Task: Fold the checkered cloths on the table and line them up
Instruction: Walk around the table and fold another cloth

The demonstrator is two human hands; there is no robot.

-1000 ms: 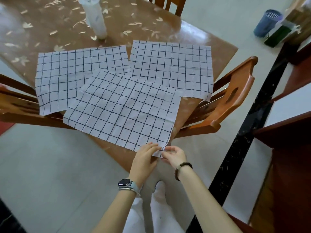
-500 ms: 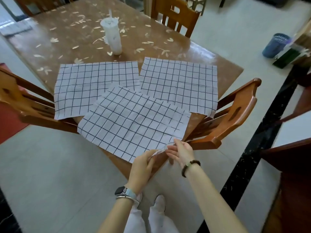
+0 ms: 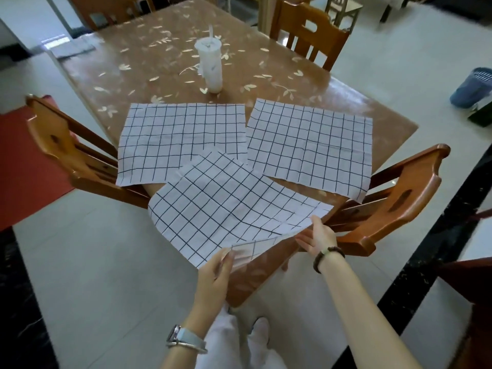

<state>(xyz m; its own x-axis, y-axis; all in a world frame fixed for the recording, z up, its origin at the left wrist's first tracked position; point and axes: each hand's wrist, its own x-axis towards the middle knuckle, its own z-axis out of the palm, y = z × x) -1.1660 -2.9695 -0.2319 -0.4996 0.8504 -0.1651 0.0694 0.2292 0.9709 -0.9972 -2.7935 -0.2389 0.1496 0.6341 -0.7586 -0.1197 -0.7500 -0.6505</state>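
Between left hand point(image 3: 213, 278) and right hand point(image 3: 316, 239) spans the nearest cloth point(image 3: 226, 209).

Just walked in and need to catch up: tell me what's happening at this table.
A person stands at a corner of the table, working on the nearest cloth. The left hand pinches its near corner, lifted off the table, and the right hand holds its right edge, thumb on top. The left cloth and the right cloth lie flat and unfolded behind it, side by side. A white cup stands further back. Nothing is folded yet.
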